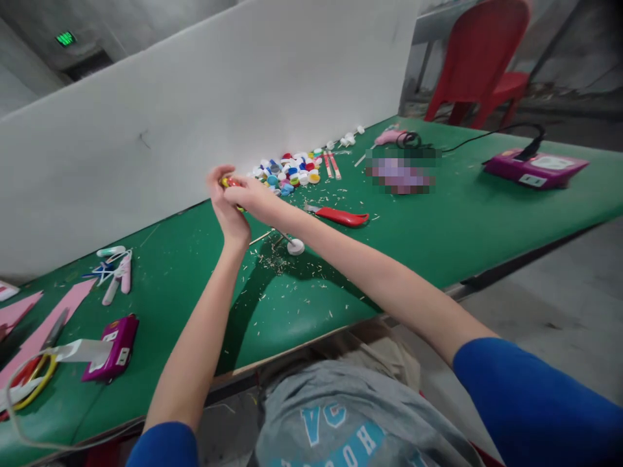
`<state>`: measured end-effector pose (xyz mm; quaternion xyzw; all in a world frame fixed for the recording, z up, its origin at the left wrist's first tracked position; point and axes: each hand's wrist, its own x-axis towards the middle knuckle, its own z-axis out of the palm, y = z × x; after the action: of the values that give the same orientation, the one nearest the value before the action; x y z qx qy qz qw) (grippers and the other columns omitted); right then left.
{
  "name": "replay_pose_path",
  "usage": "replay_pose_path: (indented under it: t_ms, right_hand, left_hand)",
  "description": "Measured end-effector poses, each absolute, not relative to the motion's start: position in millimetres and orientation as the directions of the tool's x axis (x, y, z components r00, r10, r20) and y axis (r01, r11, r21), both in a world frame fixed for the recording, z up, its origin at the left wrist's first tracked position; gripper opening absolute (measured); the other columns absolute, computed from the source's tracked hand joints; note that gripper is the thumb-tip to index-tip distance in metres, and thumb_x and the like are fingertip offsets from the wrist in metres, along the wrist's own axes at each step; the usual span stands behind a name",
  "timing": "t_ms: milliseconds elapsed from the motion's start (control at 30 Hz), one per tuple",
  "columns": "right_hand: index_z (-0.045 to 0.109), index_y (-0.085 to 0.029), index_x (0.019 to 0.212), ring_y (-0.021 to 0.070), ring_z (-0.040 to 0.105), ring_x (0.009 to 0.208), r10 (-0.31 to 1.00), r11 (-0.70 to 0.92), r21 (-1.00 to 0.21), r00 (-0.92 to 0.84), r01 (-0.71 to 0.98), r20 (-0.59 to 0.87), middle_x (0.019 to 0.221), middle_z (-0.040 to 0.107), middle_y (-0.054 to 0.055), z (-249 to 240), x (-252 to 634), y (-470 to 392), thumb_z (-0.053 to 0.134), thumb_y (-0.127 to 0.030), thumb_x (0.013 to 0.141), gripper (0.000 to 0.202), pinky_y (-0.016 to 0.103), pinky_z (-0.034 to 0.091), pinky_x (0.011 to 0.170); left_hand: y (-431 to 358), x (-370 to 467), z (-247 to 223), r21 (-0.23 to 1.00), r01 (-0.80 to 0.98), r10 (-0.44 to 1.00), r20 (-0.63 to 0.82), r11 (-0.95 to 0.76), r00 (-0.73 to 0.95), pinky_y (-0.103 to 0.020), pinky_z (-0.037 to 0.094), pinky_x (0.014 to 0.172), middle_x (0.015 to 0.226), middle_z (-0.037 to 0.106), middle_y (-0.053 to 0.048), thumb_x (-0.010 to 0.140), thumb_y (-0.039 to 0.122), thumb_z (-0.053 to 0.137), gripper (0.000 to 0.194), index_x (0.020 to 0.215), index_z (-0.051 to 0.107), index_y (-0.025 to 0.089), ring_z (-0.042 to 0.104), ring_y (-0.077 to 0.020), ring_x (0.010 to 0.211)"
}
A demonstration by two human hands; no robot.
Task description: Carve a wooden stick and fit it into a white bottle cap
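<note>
My left hand (226, 207) and my right hand (250, 194) are raised together above the green table. Between their fingers is a small red and yellow object (230, 182), mostly covered by the fingers. Both hands are closed around it. Below them a white cap (295, 246) with a thin stick lies on the table, among pale shavings. To the right rests a red-handled knife (343, 216). Behind the hands sits a pile of coloured bottle caps (292, 170).
A green table (428, 240) runs along a white partition (272, 78). At the right are a pink glue gun (389, 136) and a purple power strip (535, 167). Another purple power strip (117, 347), pink sheets (73, 301) and pink-handled tools (121, 275) lie left.
</note>
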<state>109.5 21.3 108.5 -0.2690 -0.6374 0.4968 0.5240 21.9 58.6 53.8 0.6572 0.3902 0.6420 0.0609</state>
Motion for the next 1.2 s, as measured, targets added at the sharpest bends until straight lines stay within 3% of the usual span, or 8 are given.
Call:
replay_pose_path:
  t_ms: [133,233,433,567,767,867,1067,1200]
  right_hand:
    - [0.044,-0.023,0.072,0.014,0.041,0.072,0.789,0.445,-0.848,-0.322,-0.288,0.524,0.072,0.04,-0.002,99,137,-2,0.053,-0.021,0.066,0.012,0.031,0.04,0.069]
    - [0.048,-0.023,0.079,0.0149,0.043,0.076,0.823,0.429,-0.832,-0.228,-0.352,0.52,0.077,0.044,0.0,93,168,-14,0.054,-0.023,0.064,0.017,0.033,0.042,0.073]
    - [0.043,-0.026,0.079,0.016,0.044,0.072,0.883,0.462,-0.741,0.178,-0.487,0.434,0.074,0.037,-0.001,86,218,-2,0.053,-0.041,0.069,0.02,0.035,0.044,0.075]
    - [0.041,-0.027,0.075,0.0165,0.045,0.071,0.885,0.463,-0.706,0.245,-0.536,0.395,0.072,0.038,-0.001,85,227,5,0.053,-0.045,0.07,0.023,0.034,0.045,0.073]
    - [0.039,-0.027,0.069,0.0147,0.039,0.059,0.915,0.402,-0.618,0.267,-0.675,0.303,0.062,0.036,-0.002,85,242,17,0.055,-0.038,0.07,0.019,0.033,0.044,0.063]
    - [0.034,-0.026,0.067,0.0135,0.037,0.054,0.936,0.35,-0.582,0.246,-0.734,0.252,0.058,0.034,-0.004,82,250,28,0.057,-0.036,0.07,0.026,0.033,0.043,0.059]
    - [0.025,-0.024,0.067,0.011,0.034,0.047,0.976,0.217,-0.452,0.203,-0.865,0.08,0.056,0.032,-0.005,76,246,37,0.049,-0.026,0.073,0.024,0.031,0.04,0.053]
    - [0.022,-0.024,0.068,0.0102,0.032,0.045,0.975,0.148,-0.489,0.21,-0.86,-0.074,0.054,0.031,-0.006,61,250,47,0.049,-0.026,0.074,0.028,0.031,0.039,0.051]
  left_hand:
    - [27,-2,17,0.625,0.56,0.749,0.662,-0.544,-0.011,-0.039,0.046,0.104,0.129,0.056,-0.01,0.097,0.058,0.019,0.05,0.126,0.047,0.028,0.05,-0.0214,0.127]
    - [13,-7,5,0.509,0.689,0.841,0.451,-0.516,0.298,-0.048,0.036,0.113,0.13,0.057,-0.011,0.094,0.06,0.033,0.049,0.122,0.053,0.026,0.044,-0.0261,0.13]
    - [1,22,4,0.47,0.696,0.839,0.255,-0.542,0.481,-0.048,0.039,0.11,0.131,0.057,-0.01,0.084,0.054,0.06,0.052,0.127,0.051,0.025,0.042,-0.0278,0.129]
    - [-4,31,3,0.509,0.671,0.841,0.289,-0.539,0.457,-0.042,0.047,0.099,0.118,0.062,-0.01,0.085,0.049,0.06,0.038,0.113,0.056,0.024,0.052,-0.0251,0.118]
    - [-13,33,18,0.577,0.638,0.86,0.371,-0.509,0.351,-0.029,0.048,0.068,0.079,0.062,0.0,0.086,0.039,0.058,0.019,0.096,0.054,0.024,0.057,-0.0137,0.069]
    - [-13,34,25,0.512,0.662,0.83,0.435,-0.547,0.349,-0.028,0.045,0.064,0.073,0.06,0.001,0.084,0.037,0.059,0.017,0.091,0.054,0.023,0.054,-0.0121,0.064]
    - [-4,25,23,0.199,0.725,0.669,0.594,-0.66,0.446,-0.027,0.037,0.06,0.061,0.051,0.002,0.079,0.034,0.06,0.017,0.076,0.052,0.019,0.045,-0.0117,0.06]
    - [-6,25,21,0.248,0.735,0.719,0.545,-0.631,0.433,-0.025,0.033,0.056,0.057,0.047,0.004,0.077,0.032,0.062,0.021,0.069,0.048,0.019,0.041,-0.0098,0.055]
